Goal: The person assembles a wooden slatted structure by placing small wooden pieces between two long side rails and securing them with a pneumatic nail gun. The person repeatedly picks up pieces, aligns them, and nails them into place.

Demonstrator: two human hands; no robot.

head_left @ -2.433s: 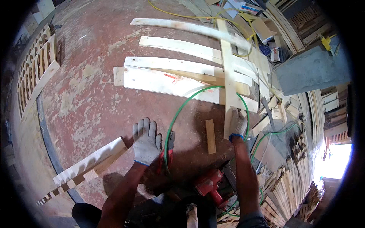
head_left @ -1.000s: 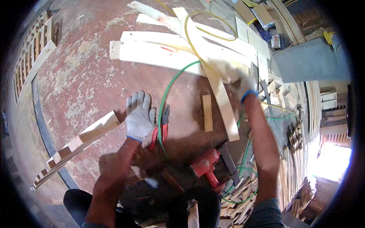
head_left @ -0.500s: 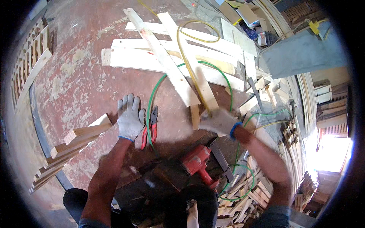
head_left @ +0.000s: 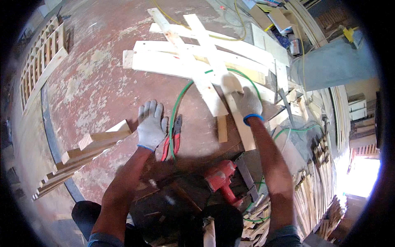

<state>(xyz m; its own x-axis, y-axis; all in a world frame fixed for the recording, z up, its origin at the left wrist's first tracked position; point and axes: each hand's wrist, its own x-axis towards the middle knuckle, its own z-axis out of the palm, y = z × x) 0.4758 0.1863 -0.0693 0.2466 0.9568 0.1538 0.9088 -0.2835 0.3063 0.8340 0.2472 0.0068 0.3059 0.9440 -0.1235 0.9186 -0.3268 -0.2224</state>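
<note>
My left hand (head_left: 151, 129), in a pale work glove with a blue cuff, lies flat with its fingers stretched out. Just right of it is a pair of pliers (head_left: 177, 138) with red handles, partly under a green hose (head_left: 178, 99). My right hand (head_left: 249, 103), gloved the same way, reaches forward over a long pale wooden board (head_left: 205, 45). Its fingers are blurred and washed out by glare at the board's edge, so their grip is unclear. A second board (head_left: 181, 47) slants beside it, above a small wooden piece (head_left: 222, 128).
A red nail gun (head_left: 222, 176) rests near my knees. More boards (head_left: 160, 61) lie crosswise ahead. Stacked wooden strips (head_left: 92, 150) stand at left, a slatted wooden frame (head_left: 43, 61) farther off. Wood offcuts (head_left: 259, 222) pile at right. A yellow hose (head_left: 242, 35) curves at far right.
My right hand has moved forward along the board. The yellow hose, earlier looped over the boards and reaching down to that hand, now lies farther away. My left hand stays flat beside the pliers.
</note>
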